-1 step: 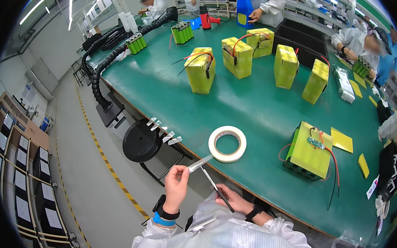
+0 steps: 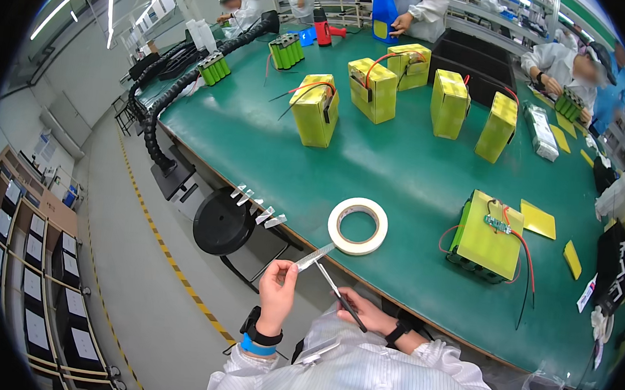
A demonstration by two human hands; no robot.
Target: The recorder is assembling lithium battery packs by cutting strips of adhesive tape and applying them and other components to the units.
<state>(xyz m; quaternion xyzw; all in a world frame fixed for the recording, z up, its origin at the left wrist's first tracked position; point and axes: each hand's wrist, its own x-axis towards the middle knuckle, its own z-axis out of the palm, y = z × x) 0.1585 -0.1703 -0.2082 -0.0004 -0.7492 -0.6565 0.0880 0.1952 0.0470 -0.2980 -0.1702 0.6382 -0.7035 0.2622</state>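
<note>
My left hand (image 2: pixel 277 290) pinches the loose end of a pale tape strip (image 2: pixel 315 256) between thumb and fingers. The strip runs up to a white tape roll (image 2: pixel 334 234) lying flat near the table's front edge. In my right hand (image 2: pixel 368 311) is a slim tool (image 2: pixel 348 308) with a silver front and a black handle; its kind I cannot make out for certain. Its tip meets the strip a short way below the roll. Several cut tape pieces (image 2: pixel 265 215) hang along the table edge to the left.
Wrapped yellow battery packs (image 2: pixel 316 115) stand across the green table (image 2: pixel 401 172). An open pack with a circuit board (image 2: pixel 487 240) lies at right, its wires trailing. A black stool (image 2: pixel 224 220) stands at left. Co-workers (image 2: pixel 567 71) work at the far side.
</note>
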